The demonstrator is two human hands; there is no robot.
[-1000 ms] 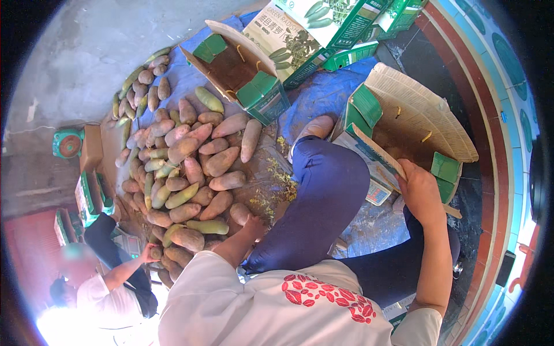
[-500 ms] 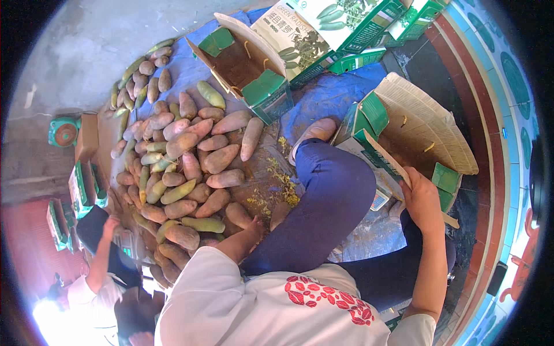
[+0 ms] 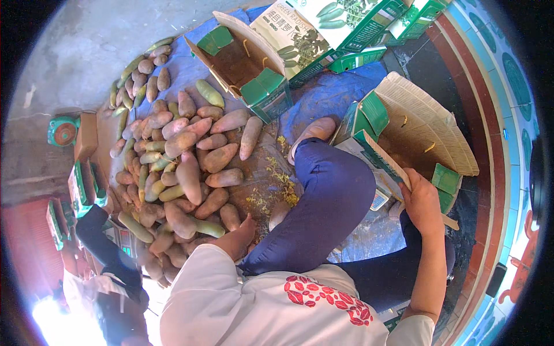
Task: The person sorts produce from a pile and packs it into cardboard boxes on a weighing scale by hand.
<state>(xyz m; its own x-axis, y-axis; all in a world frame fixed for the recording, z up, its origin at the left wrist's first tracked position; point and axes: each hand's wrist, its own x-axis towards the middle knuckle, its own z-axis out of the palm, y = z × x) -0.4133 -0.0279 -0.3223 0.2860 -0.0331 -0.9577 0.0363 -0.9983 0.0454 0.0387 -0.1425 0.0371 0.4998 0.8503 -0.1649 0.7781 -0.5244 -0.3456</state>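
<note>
A big heap of long brown and green root vegetables [image 3: 184,167] lies on a blue tarp [image 3: 329,98] in front of my knees. My left hand [image 3: 243,228] reaches down to the near edge of the heap and touches a brown root [image 3: 230,217]. Its fingers are hidden, so I cannot see whether they grip anything. My right hand [image 3: 422,203] is closed on the front flap of an open green and brown cardboard box [image 3: 427,130] that stands tilted at my right. My blue trouser leg [image 3: 329,202] lies between the two hands.
A second open box [image 3: 242,63] stands beyond the heap, with printed flat cartons [image 3: 334,29] behind it. A green scale [image 3: 62,131] and small green boxes [image 3: 81,184] sit at the left. Another person's dark sleeve [image 3: 101,239] is at the lower left. A tiled rim [image 3: 496,173] runs along the right.
The other person's arm at the lower left has drawn back from the heap. My two hands stay about where they were.
</note>
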